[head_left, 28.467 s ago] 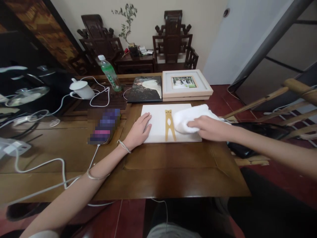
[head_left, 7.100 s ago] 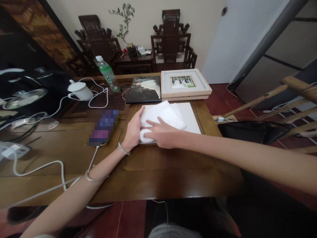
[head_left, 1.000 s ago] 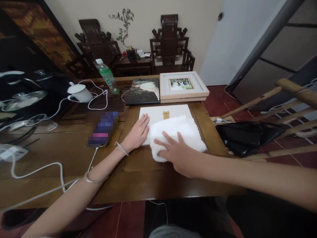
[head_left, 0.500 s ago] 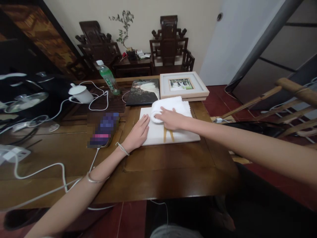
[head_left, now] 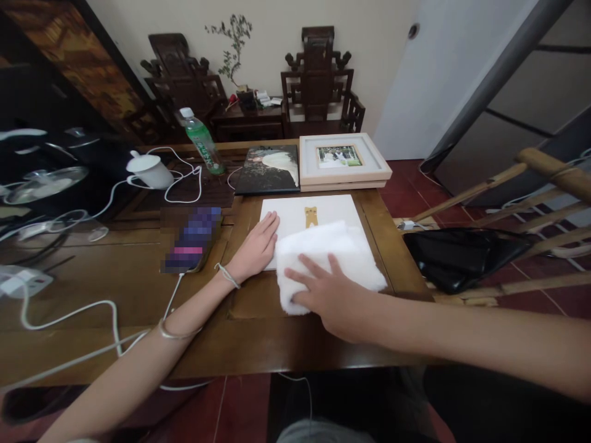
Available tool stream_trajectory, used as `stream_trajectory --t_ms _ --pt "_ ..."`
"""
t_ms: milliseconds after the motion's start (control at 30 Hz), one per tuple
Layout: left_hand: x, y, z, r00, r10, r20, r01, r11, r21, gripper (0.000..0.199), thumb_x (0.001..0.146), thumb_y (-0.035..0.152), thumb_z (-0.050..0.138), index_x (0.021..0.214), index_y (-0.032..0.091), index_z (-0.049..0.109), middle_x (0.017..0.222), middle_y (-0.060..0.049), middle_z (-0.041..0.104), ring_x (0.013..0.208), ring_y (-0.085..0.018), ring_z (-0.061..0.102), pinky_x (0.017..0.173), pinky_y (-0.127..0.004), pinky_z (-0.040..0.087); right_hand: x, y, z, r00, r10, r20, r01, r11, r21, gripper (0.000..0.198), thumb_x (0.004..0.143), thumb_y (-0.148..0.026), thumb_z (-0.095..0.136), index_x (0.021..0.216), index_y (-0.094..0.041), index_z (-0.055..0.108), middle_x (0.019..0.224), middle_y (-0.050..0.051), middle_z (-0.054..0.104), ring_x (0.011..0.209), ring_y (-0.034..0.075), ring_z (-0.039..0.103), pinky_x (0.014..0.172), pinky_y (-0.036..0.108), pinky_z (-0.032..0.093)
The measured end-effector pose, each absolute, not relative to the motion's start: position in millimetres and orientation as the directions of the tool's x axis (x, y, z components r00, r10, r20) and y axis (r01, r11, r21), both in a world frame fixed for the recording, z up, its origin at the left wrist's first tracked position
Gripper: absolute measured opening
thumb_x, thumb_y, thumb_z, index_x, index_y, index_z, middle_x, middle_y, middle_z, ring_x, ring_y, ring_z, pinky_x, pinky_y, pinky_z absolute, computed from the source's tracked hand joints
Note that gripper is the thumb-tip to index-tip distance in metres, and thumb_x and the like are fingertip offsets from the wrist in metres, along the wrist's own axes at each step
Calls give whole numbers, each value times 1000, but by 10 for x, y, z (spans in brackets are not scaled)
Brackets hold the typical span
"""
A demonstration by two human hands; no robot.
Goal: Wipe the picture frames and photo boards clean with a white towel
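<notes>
A white rectangular panel [head_left: 286, 212] lies on the wooden table, with a tan animal figure [head_left: 311, 215] printed on it. My left hand [head_left: 253, 249] rests flat on the panel's left edge, fingers stretched out. Under my right hand [head_left: 335, 301] is a folded white towel [head_left: 355, 249], which hides the lower part of the panel and hangs over its near edge. The right fingers are spread across the towel's top, while the thumb is tucked into its fold on the left.
Behind the panel lie a dark picture [head_left: 268, 169] and a white framed photo [head_left: 341, 163]. To the left are a phone [head_left: 194, 240] on a cable, a white lidded cup [head_left: 150, 170], a green bottle [head_left: 203, 141] and loose cords. A black bag [head_left: 462, 255] sits at the right.
My right hand has drawn the towel from the panel's far part toward me, uncovering the figure's head. My left hand has stayed on the panel's left edge.
</notes>
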State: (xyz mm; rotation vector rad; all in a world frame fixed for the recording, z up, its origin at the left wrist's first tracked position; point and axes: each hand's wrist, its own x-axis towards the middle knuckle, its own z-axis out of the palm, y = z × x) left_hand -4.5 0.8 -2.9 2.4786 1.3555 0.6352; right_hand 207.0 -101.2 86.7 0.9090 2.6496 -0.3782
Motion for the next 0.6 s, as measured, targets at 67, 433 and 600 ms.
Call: stream_trajectory --t_ms 67,433,600 --pt "-49 11 -37 469 842 267 729 -540 421 55 96 28 29 145 5 37 156 -18 31 146 -27 24 120 -48 20 2083 -1010 948 -766 519 -380 617 759 -208 65 73 0 50 133 -24 53 158 9 29 146 40 12 102 73 30" --pt "-17 -9 15 282 910 305 610 -415 675 59 99 49 29 140 12 48 148 -13 45 140 -24 38 119 -45 24 1922 -21 882 -633 747 -203 773 624 -113 65 75 3 40 136 -18 48 150 20 38 141 39 26 98 72 33" --pt "-51 28 -19 74 924 376 416 -371 830 65 99 58 19 143 18 46 149 -10 44 140 -24 39 118 -43 28 1633 -38 719 -707 681 -191 697 717 -26 64 78 2 43 137 -23 48 159 10 24 144 42 13 99 80 22"
